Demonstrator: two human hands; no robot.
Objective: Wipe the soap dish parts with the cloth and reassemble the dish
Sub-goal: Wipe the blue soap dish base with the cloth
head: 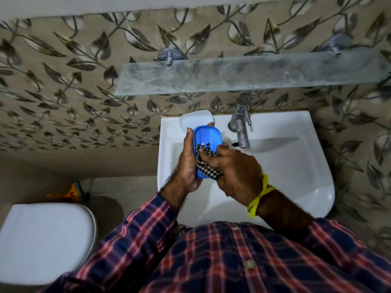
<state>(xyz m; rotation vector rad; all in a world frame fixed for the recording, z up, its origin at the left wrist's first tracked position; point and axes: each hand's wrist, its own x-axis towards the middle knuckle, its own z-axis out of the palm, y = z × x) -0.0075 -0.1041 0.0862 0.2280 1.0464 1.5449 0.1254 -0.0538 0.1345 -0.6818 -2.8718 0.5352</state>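
Note:
My left hand (187,163) grips a blue perforated soap dish tray (208,137) by its left edge, tilted up over the sink. In my right hand (237,168) is a bunched black-and-white checked cloth (206,163), pressed into the lower part of the blue tray. The white soap dish part (195,120) lies on the sink's back left corner, just behind the blue tray and partly hidden by it.
The white sink (296,166) is below my hands, with a metal tap (241,125) at the back. A glass shelf (243,74) juts from the leaf-patterned wall above. A white toilet lid (44,240) is at lower left.

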